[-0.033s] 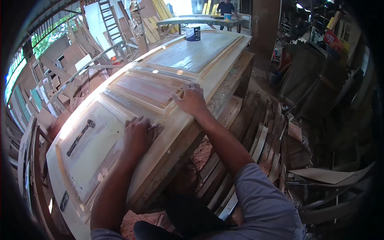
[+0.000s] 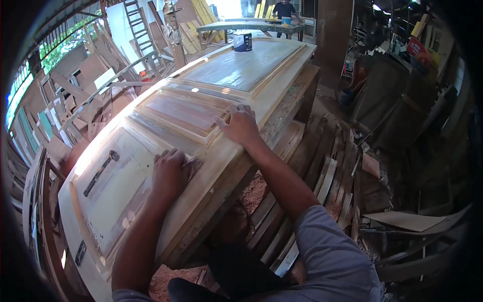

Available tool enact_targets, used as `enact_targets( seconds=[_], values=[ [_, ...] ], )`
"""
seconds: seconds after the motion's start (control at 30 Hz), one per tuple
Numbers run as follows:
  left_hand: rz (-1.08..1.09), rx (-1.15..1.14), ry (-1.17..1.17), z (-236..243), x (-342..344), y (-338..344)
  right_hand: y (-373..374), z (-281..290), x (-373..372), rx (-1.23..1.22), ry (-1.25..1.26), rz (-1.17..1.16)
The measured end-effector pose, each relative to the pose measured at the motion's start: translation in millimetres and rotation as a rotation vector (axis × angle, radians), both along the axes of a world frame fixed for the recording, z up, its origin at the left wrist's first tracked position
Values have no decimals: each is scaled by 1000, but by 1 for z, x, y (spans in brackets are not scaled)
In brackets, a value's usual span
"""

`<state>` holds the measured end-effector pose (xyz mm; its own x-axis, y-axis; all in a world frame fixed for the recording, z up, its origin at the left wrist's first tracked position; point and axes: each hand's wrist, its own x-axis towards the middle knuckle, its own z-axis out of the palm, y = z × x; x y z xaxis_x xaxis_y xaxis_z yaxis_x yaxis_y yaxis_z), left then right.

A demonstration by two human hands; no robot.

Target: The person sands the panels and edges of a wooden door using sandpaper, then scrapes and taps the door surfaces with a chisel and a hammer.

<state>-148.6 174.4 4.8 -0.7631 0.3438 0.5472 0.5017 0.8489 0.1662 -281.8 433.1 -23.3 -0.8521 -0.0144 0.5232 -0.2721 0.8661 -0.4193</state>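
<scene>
A pale wooden panelled door [image 2: 221,166] lies flat across a bench in front of me. My left hand [image 2: 170,172] is closed and pressed on the frame beside the near panel. Under its fingers shows the edge of a small brownish piece that looks like sandpaper [image 2: 192,165]; most of it is hidden. Farther along, my right hand [image 2: 240,126] rests with fingers apart on the door's right side, at the corner of the middle panel's moulding. Its fingers hold nothing that I can see. A hammer [image 2: 102,172] lies on the near panel.
A dark-blue and white can [image 2: 242,42] stands on the far panel. At the door's near left lies a flat dark piece [image 2: 80,253]. Planks [image 2: 322,186] and shavings lie below on the right. Leaning boards crowd the left. A person [image 2: 285,12] stands by a far table.
My left hand has slid slightly left and toward me over the wood, with the sandpaper under it. The right hand stays in place.
</scene>
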Motion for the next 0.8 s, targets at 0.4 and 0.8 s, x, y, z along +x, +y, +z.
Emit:
enact_targets(
  seconds=[0.4, 0.8],
  values=[
    [37, 163, -125, 1, -11, 10, 1, -5, -4, -5, 82, -40],
    [81, -50, 169, -1, 13, -3, 6, -3, -6, 22, -46, -21]
  ],
)
